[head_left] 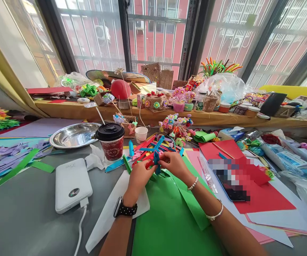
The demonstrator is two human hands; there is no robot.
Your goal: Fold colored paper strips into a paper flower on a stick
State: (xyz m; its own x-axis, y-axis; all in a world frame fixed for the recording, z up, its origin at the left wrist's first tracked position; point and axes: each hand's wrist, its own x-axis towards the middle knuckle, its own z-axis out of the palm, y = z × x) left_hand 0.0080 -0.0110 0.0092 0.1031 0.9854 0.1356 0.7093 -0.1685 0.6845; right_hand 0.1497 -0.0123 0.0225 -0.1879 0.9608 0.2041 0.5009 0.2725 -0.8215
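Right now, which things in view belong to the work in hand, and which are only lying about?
Likely in use: blue paper piece, between left hand and right hand; loose paper strips just beyond; perhaps green sheet beneath.

Seemingly just lying about: white power bank; lidded cup; phone; metal tray.

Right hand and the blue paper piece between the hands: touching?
Touching. The head view shows the right hand's fingertips against the blue paper piece, with no visible gap.

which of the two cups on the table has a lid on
The larger, dark red cup: it has a black lid with a white straw. The smaller white cup is open on top.
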